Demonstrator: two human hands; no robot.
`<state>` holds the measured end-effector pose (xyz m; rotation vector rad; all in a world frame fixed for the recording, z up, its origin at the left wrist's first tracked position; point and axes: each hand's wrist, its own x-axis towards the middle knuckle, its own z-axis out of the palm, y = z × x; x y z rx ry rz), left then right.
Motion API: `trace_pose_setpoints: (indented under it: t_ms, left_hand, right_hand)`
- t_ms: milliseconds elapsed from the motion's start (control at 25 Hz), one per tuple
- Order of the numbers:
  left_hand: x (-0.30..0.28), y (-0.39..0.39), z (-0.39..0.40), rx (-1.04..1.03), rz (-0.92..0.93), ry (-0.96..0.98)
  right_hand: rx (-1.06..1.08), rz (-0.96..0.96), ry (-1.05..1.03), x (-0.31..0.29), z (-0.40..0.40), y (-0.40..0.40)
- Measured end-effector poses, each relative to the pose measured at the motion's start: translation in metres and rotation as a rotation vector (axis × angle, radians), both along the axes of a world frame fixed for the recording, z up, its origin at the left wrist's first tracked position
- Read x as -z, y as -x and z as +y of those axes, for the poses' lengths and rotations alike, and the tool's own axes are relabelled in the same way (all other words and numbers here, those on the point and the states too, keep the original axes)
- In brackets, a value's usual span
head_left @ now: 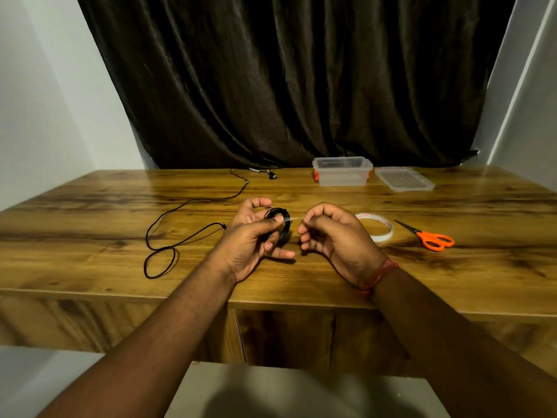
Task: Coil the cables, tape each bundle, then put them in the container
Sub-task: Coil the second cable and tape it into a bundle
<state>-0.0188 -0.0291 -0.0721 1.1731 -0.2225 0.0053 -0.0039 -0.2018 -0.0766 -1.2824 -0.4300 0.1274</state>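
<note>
Taping of the first bundle. The left hand (pixel 251 236) has its grip closed on a small black coil (pixel 278 221), thumb pressed on top; the right hand (pixel 328 233) pinches the free end of a clear strip of tape (pixel 291 219) stretched from the coil, its grip closed on that strip. Just beyond the right hand lies the tape roll (pixel 376 227), with orange scissors (pixel 431 238) farther to its right. To the left of the left hand a second black cable (pixel 168 236) trails loose and uncoiled over the tabletop (pixel 90 224). Well beyond both hands stands the open container (pixel 342 171), apparently empty, its lid (pixel 404 178) beside it. Judged stage: one cable coiled, its taping under way; the other cable and all stowing remain.
</note>
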Motion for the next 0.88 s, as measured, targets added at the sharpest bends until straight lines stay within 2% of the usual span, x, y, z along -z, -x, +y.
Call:
trace_pose_setpoints:
  t_ms: [360,560,880]
  left_hand:
    - [0.003,0.001,-0.001,0.085,-0.008,-0.071]
    - [0.002,0.001,-0.001,0.054,-0.009,-0.075]
    - [0.003,-0.001,-0.002,-0.001,-0.024,-0.077]
  right_hand:
    - [0.107,0.022,-0.045,-0.001,-0.001,0.000]
    - [0.134,0.008,-0.052,0.000,-0.002,-0.002]
    - [0.220,-0.172,0.255,0.014,-0.001,-0.012]
